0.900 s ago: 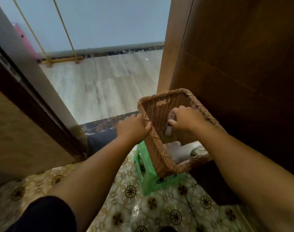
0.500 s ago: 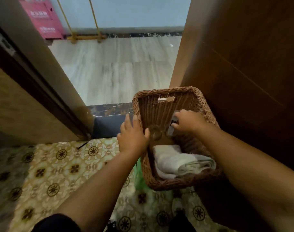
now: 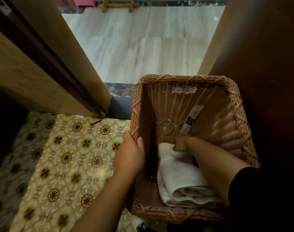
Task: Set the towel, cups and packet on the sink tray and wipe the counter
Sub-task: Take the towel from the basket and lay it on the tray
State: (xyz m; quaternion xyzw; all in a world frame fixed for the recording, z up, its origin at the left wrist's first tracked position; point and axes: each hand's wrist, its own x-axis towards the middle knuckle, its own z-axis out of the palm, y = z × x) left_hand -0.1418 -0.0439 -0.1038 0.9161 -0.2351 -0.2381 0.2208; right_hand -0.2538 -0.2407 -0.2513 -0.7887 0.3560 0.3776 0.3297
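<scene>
A wicker basket [image 3: 226, 124] sits low in front of me. Inside lie a rolled white towel [image 3: 179, 178], a clear glass cup [image 3: 164, 127] and a white packet [image 3: 192, 118] leaning on the far wall, its lower end by a second glass. My left hand [image 3: 131, 154] grips the basket's left rim. My right hand [image 3: 182, 143] is down inside the basket with curled fingers, between the towel's far end and the packet's foot. What the fingers hold is hidden.
A brown wooden door or panel [image 3: 260, 47] rises to the right of the basket. A door frame [image 3: 50, 64] stands at the left, with patterned floor tiles [image 3: 67, 164] below and pale flooring [image 3: 134, 47] beyond the threshold.
The view has tipped down over the basket, which looks lower and level. My right hand has sunk from the packet's middle to the basket's bottom. The left hand stays on the rim.
</scene>
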